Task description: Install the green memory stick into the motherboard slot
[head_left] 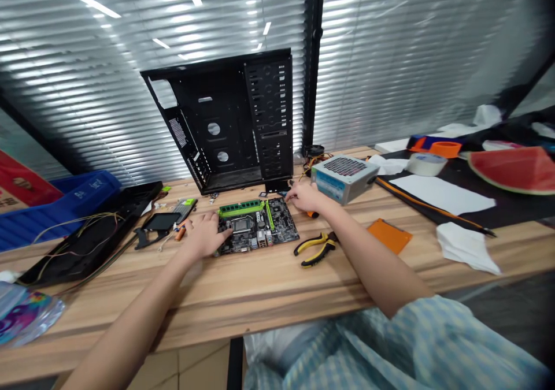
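A motherboard (284, 222) with green memory slots and a bare processor socket lies flat on the wooden table. My left hand (203, 235) grips its left edge, thumb over the board near the socket and fingers towards the far corner. At the far right corner my right hand (302, 196) has its fingers bent onto the board's edge; the fingertips are partly hidden. Below my right wrist is an orange and black handle (312, 214). Yellow and black pliers (316, 249) lie with open handles just right of the board.
A black computer case (229, 118) stands open behind the board. To its right sits a power supply (344, 176), with an orange plate (389, 236) nearer me. A black panel with loose wires (87, 245) and a blue bin (82, 196) occupy the left.
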### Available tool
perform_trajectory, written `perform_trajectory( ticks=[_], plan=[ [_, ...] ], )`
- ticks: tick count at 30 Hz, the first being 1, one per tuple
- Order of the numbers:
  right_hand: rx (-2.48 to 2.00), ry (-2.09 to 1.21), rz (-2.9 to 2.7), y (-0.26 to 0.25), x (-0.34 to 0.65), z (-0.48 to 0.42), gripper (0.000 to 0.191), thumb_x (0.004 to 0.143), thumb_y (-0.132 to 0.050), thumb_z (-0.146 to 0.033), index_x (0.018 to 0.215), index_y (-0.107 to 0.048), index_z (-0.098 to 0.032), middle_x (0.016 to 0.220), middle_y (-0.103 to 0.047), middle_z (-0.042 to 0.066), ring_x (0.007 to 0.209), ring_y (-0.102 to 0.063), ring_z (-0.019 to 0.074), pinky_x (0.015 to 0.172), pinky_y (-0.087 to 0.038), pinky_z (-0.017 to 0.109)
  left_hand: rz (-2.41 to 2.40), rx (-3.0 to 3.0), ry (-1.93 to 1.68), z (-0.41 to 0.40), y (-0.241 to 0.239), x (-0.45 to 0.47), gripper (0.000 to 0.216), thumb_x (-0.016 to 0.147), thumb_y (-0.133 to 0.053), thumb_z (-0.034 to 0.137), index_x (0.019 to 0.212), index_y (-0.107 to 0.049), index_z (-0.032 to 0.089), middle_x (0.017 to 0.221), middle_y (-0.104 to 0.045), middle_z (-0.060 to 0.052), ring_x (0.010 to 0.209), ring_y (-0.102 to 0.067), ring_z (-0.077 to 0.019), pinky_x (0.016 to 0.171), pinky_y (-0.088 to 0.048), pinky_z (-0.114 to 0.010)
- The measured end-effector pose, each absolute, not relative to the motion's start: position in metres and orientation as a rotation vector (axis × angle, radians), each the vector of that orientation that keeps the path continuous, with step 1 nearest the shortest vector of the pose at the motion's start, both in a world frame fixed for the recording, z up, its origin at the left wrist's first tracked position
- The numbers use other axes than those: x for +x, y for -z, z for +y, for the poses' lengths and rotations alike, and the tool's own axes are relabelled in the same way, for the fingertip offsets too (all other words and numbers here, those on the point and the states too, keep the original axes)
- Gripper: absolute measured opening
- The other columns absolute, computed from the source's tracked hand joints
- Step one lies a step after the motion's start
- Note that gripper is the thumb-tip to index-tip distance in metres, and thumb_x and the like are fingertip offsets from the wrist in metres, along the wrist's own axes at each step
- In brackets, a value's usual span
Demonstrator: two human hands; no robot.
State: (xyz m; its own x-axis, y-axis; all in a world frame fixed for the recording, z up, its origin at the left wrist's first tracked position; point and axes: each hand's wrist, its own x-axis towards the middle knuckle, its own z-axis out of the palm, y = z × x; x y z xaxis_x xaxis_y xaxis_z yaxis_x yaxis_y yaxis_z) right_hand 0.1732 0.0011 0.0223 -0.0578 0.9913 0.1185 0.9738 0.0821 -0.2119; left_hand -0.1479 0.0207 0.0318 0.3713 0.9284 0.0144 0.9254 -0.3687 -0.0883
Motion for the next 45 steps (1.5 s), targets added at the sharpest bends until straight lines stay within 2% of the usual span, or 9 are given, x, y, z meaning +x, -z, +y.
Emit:
perform_trajectory(
  ticks=[5,11,19,25,30,36,40,45],
  plan=[
    [-1.979,-0.096,-2.182,-0.019,0.168,0.0,0.042,0.087,-0.045,-0.014,0.11,-0.075,-0.032,0.121,-0.067,0.006,0.118,-0.055,0.0282,0.098,-0.037,0.043,-1.709,-2.54,-0.026,0.021,-0.032,-0.148,0.059,0.089,-0.042,0.056,0.128,-0.055,0.014,0.143,-0.05,-0.021,0.13,-0.044,-0.0422,0.103,-0.027,-0.07],
    [-1.955,-0.137,-2.196,-0.014,0.166,0.001,0.04,0.091,-0.044,-0.018,0.114,-0.073,-0.033,0.122,-0.064,0.008,0.117,-0.055,0.0269,0.099,-0.037,0.044,-1.702,-2.539,0.009,0.021,-0.032,-0.15,0.053,0.089,-0.041,0.056,0.119,-0.058,0.015,0.139,-0.054,-0.02,0.126,-0.048,-0.0428,0.102,-0.029,-0.068],
    [-1.904,-0.104,-2.218,-0.01,0.166,0.002,0.036,0.093,-0.045,-0.019,0.111,-0.074,-0.031,0.119,-0.064,0.007,0.115,-0.055,0.026,0.097,-0.038,0.041,-1.723,-2.594,0.129,0.026,-0.032,-0.154,0.046,0.091,-0.038,0.054,0.106,-0.063,0.018,0.129,-0.061,-0.016,0.123,-0.051,-0.0377,0.103,-0.034,-0.056],
    [-1.794,-0.037,-2.22,-0.014,0.161,-0.003,0.031,0.098,-0.048,-0.034,0.107,-0.075,-0.022,0.108,-0.069,0.009,0.102,-0.06,0.023,0.088,-0.04,0.032,-1.927,-2.641,0.35,0.032,-0.05,-0.165,0.042,0.089,-0.042,0.05,0.109,-0.067,0.024,0.132,-0.063,-0.007,0.124,-0.052,-0.0338,0.104,-0.035,-0.051],
    [-1.555,-0.109,-2.22,-0.022,0.148,-0.009,0.031,0.096,-0.052,-0.036,0.098,-0.076,-0.017,0.093,-0.072,0.008,0.083,-0.063,0.018,0.076,-0.041,0.026,-1.819,-2.886,0.496,0.035,-0.064,-0.176,0.039,0.078,-0.051,0.049,0.098,-0.071,0.022,0.114,-0.071,-0.005,0.106,-0.061,-0.0275,0.098,-0.044,-0.039],
    [-1.31,-0.2,-2.284,-0.027,0.134,-0.015,0.026,0.092,-0.059,-0.035,0.092,-0.078,-0.017,0.088,-0.074,0.006,0.078,-0.063,0.0164,0.071,-0.041,0.024,-1.708,-3.214,0.35,0.034,-0.073,-0.187,0.047,0.072,-0.061,0.055,0.1,-0.072,0.018,0.107,-0.071,-0.007,0.096,-0.062,-0.0253,0.087,-0.049,-0.035],
    [-1.485,-0.147,-2.178,-0.027,0.147,-0.011,0.024,0.091,-0.056,-0.027,0.097,-0.078,-0.017,0.093,-0.075,0.006,0.082,-0.065,0.0173,0.073,-0.043,0.025,-1.646,-3.309,0.226,0.032,-0.079,-0.19,0.053,0.067,-0.068,0.056,0.104,-0.071,0.019,0.11,-0.07,-0.007,0.098,-0.061,-0.0253,0.087,-0.049,-0.034],
    [-1.748,-0.266,-2.192,-0.024,0.174,-0.006,0.026,0.088,-0.06,-0.026,0.107,-0.077,-0.019,0.092,-0.075,0.004,0.078,-0.065,0.0163,0.073,-0.046,0.024,-1.639,-3.299,0.041,0.033,-0.081,-0.19,0.058,0.059,-0.075,0.052,0.107,-0.071,0.02,0.107,-0.071,-0.006,0.1,-0.06,-0.0253,0.086,-0.047,-0.032]
  ],
)
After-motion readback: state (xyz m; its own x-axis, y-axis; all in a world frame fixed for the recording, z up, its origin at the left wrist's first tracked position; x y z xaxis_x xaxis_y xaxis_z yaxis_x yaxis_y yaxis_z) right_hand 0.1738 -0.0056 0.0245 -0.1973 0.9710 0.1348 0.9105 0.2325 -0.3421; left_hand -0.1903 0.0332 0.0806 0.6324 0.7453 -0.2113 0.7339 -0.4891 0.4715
